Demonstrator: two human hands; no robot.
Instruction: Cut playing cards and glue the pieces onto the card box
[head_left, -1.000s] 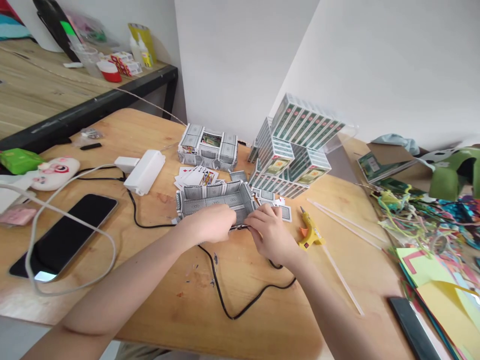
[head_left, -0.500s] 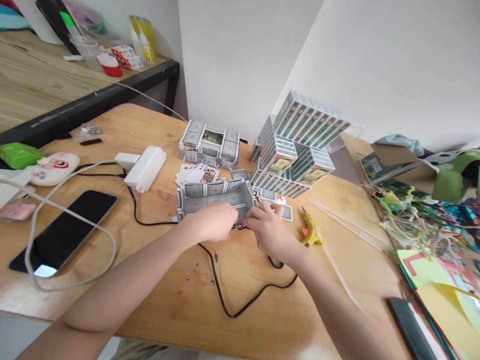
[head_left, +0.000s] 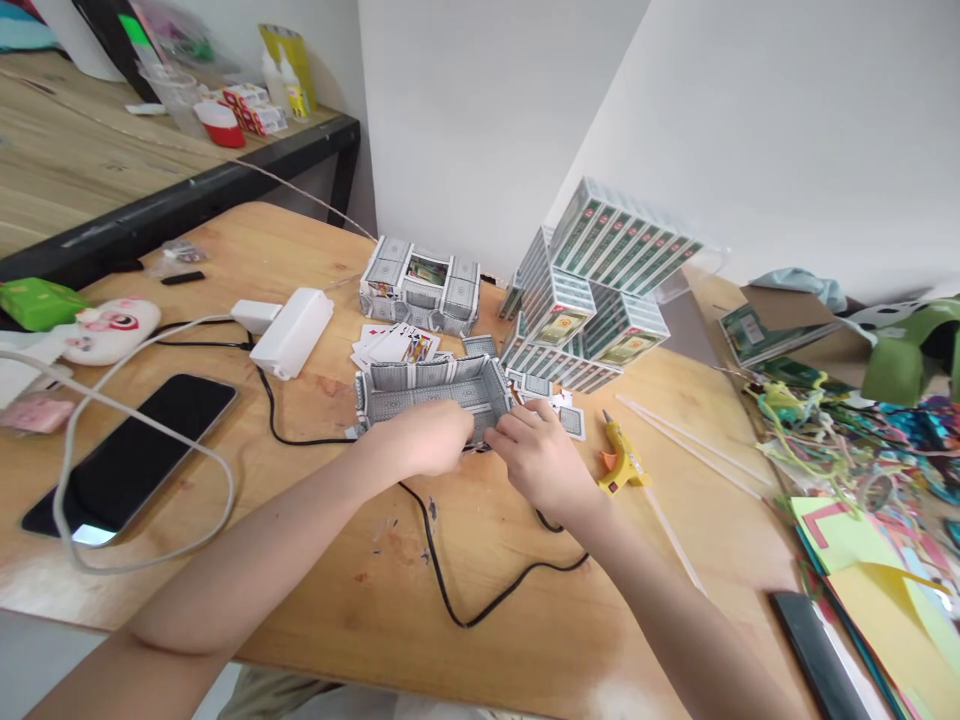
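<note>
An open box built of grey-backed playing cards [head_left: 427,375] lies on the wooden table, its hollow facing up. My left hand [head_left: 439,437] is closed over its near wall and hides part of it. At the near right corner, the bent fingers of my right hand [head_left: 534,440] grip the same box. Behind it stands a second card-covered box [head_left: 420,287] with a window in its top. Face-up loose cards [head_left: 397,345] lie between the two boxes, and more cards [head_left: 571,422] lie right of the open one.
Stacked card packs [head_left: 592,290] rise behind my right hand. A yellow glue gun [head_left: 621,458] lies to the right, near clear glue sticks [head_left: 682,445]. Black cable [head_left: 465,622] loops in front. On the left are a phone [head_left: 135,460], white cable and white adapter [head_left: 292,333]. Craft scraps crowd the far right.
The open box is tilted slightly differently, and its far wall shows a little more. My left hand has shifted slightly left, away from my right hand.
</note>
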